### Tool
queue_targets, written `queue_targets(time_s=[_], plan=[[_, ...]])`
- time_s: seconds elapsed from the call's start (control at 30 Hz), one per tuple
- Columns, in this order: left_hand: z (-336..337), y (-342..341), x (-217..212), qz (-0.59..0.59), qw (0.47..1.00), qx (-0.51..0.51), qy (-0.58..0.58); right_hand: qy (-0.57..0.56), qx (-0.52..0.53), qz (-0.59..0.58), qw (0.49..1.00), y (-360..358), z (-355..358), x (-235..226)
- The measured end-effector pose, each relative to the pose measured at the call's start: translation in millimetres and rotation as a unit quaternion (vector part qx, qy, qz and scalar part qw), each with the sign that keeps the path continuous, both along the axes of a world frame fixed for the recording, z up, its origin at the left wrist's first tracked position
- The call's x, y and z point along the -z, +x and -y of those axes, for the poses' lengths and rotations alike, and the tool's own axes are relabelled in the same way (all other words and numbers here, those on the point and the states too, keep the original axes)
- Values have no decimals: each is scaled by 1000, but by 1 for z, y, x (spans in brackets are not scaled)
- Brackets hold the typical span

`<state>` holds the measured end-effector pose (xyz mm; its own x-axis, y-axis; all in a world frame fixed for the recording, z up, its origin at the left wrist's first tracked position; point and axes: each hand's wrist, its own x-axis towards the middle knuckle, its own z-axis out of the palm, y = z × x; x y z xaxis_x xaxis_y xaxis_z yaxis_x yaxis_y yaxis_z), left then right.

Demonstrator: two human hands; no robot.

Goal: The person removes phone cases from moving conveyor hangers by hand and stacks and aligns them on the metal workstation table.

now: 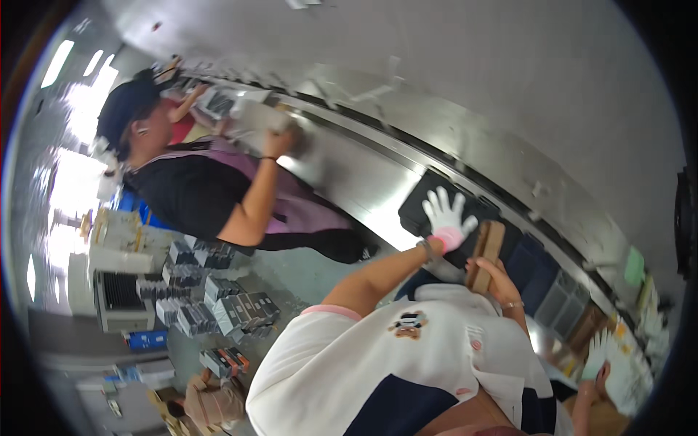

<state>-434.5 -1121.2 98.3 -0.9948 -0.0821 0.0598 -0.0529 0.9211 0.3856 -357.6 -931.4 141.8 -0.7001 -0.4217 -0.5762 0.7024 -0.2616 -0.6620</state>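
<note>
Over by the dark case [416, 208] along the metal bench [356, 163], the brown block [488, 245] is in the right hand [497, 277], fingers wrapped around its lower end. The white-gloved left hand [447, 217] is spread wide and empty, just beside it; can't tell if it's touching the case. Block looks like wood to me, so probably stiff, lightish, not fragile. I'd grab it across the long sides, mid-length.

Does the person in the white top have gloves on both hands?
No, the left hand wears a white glove, but the right hand is bare, holding a brown block.
</note>
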Motion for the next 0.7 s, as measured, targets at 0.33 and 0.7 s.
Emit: queue_targets(time_s=[0.33, 0.7], plan=[[19, 7, -9, 83, 993, 84, 10, 291, 68, -317, 900, -4, 21, -42], [74, -24, -30, 35, 966, 131, 218, 313, 27, -338, 887, -41, 72, -57]])
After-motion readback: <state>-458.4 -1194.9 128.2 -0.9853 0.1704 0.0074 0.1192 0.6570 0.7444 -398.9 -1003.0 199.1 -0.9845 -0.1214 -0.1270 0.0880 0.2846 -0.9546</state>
